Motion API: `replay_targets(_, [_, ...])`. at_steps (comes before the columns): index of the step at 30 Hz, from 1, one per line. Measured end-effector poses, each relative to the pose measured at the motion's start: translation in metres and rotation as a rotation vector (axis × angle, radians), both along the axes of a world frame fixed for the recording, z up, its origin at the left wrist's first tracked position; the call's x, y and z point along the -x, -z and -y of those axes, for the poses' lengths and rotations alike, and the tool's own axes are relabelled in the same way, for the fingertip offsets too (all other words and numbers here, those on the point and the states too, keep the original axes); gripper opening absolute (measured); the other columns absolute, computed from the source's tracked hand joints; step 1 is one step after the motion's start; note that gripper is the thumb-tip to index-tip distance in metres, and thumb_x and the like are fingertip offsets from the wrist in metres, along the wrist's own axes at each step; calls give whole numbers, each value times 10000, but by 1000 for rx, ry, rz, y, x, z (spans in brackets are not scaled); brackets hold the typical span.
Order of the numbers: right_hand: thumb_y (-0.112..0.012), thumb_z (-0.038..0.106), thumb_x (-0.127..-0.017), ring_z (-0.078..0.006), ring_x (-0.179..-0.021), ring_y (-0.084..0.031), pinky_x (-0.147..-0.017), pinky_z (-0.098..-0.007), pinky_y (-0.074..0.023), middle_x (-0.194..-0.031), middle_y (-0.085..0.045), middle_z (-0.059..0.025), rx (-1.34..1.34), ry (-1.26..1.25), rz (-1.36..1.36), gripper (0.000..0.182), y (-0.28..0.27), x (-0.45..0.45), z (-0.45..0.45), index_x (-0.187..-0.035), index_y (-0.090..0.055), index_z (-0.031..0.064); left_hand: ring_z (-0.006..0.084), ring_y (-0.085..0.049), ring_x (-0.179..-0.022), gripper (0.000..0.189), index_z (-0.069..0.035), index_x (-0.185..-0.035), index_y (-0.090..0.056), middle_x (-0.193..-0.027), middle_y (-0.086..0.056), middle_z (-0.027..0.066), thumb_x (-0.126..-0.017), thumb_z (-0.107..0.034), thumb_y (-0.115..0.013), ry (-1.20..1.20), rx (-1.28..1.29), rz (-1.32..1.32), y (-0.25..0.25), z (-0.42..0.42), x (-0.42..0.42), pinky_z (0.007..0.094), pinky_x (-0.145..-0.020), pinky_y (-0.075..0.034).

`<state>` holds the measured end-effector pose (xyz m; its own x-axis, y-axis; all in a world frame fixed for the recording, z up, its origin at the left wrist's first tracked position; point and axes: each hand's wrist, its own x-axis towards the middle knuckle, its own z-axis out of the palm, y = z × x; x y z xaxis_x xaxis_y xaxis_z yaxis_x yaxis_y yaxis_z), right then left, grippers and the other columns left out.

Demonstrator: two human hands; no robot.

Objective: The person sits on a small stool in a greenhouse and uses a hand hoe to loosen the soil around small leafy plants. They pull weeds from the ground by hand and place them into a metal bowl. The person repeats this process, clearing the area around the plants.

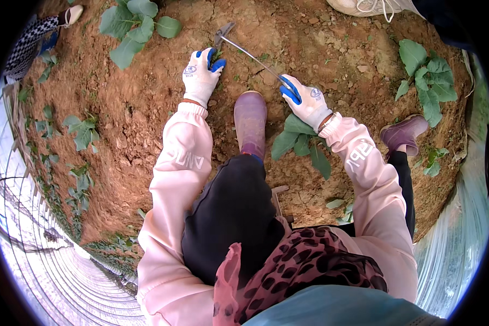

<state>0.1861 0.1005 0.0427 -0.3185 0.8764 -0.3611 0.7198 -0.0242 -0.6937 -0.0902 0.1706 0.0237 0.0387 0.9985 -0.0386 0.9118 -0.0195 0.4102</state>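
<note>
My left hand (203, 73), in a white glove with blue-coated fingers, is at the soil with thumb and fingers curled around small green weeds (216, 53); how firmly it holds them I cannot tell. In a matching glove, my right hand (303, 95) grips the thin metal shaft of a small hand hoe (250, 56). The hoe's dark blade rests on the reddish soil (269, 24) just beyond my left fingertips. Below my right wrist grows a broad-leaved green plant (299, 140), partly hidden by the glove and sleeve.
My purple rubber boot (250, 118) stands between my hands, the other boot (404, 132) at the right. Leafy plants grow at the upper left (136, 28), right (428, 77) and left (81, 130). Another person's shoe (366, 5) is at the top; a further person's leg (30, 45) is upper left.
</note>
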Motion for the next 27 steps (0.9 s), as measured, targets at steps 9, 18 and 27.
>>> replay_targets(9, [-527,302,-880,-359,-839,-617,-713,-424,-486,-926,-641,-177,158,-23,25,467,-7,-5,19,-1302,-402,145,296,-598,-861,291,-124,-980,-626,-937,-599,96,-698,-143,-697,68,-44,75,11,-1,7,360,-734,-491])
replay_targets(18, [-568,221,-870,-344,-919,-613,-751,-376,-492,-1062,-601,-167,65,208,-91,416,-16,-68,11,-1254,-457,105,319,-586,-901,362,-126,-1053,-589,-989,-581,107,-711,-163,-702,152,-19,143,-1,-19,-27,381,-753,-490])
replay_targets(27, [-551,190,-883,-316,-1046,-580,-861,-335,-468,-1152,-586,-155,-43,276,-44,413,50,-125,28,-1270,-451,85,317,-596,-850,227,-114,-943,-613,-932,-598,113,-735,-179,-675,133,-16,130,19,-38,-27,396,-723,-492])
